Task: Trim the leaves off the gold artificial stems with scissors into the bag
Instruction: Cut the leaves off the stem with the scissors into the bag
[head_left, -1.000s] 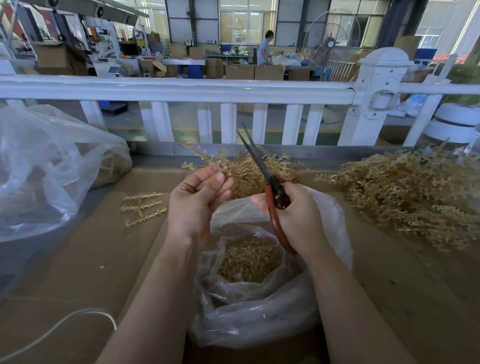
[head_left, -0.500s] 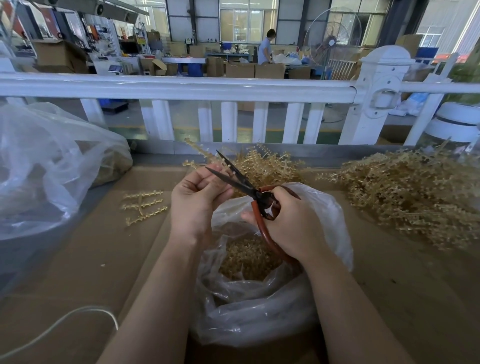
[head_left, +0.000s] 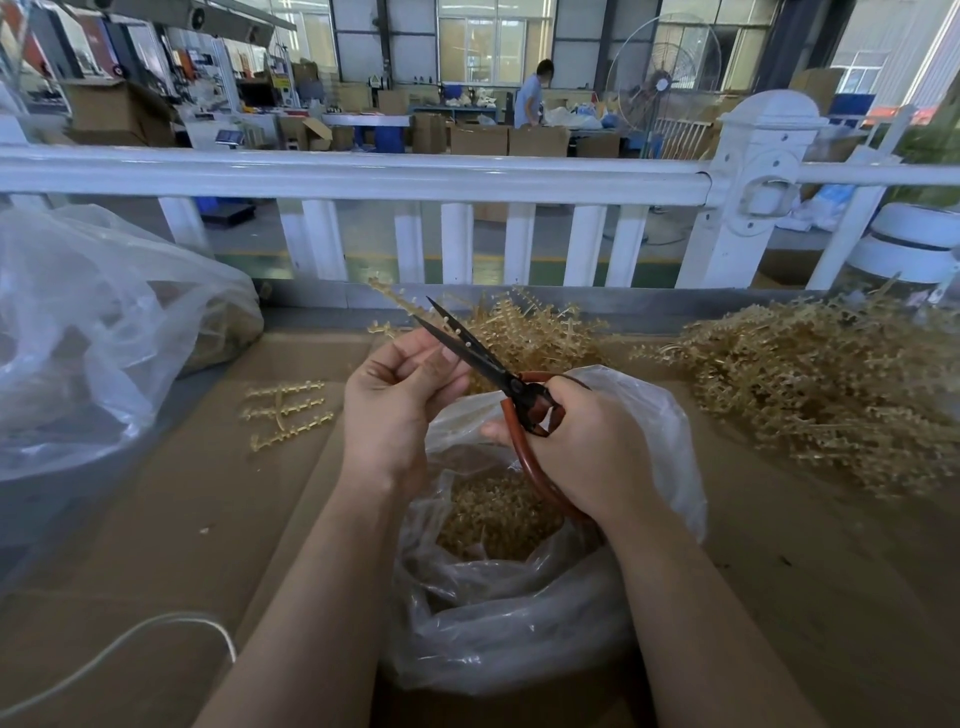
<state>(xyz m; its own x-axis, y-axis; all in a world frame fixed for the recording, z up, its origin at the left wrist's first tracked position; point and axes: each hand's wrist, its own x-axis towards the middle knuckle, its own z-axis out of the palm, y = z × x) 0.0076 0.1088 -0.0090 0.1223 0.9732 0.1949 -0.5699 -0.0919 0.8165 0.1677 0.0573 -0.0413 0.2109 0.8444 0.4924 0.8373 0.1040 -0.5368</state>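
- Cardboard table (head_left: 182, 519) carries our open bag (head_left: 519, 623) of trimmings.
- Our left hand (head_left: 400, 410) pinches a gold stem (head_left: 400, 306).
- Our right hand (head_left: 587, 452) grips scissors (head_left: 483, 364), blades slightly apart.

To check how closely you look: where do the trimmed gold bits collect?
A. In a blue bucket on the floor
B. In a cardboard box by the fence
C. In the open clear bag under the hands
C: the clear bag under the right hand and scissors holds gold cuttings.
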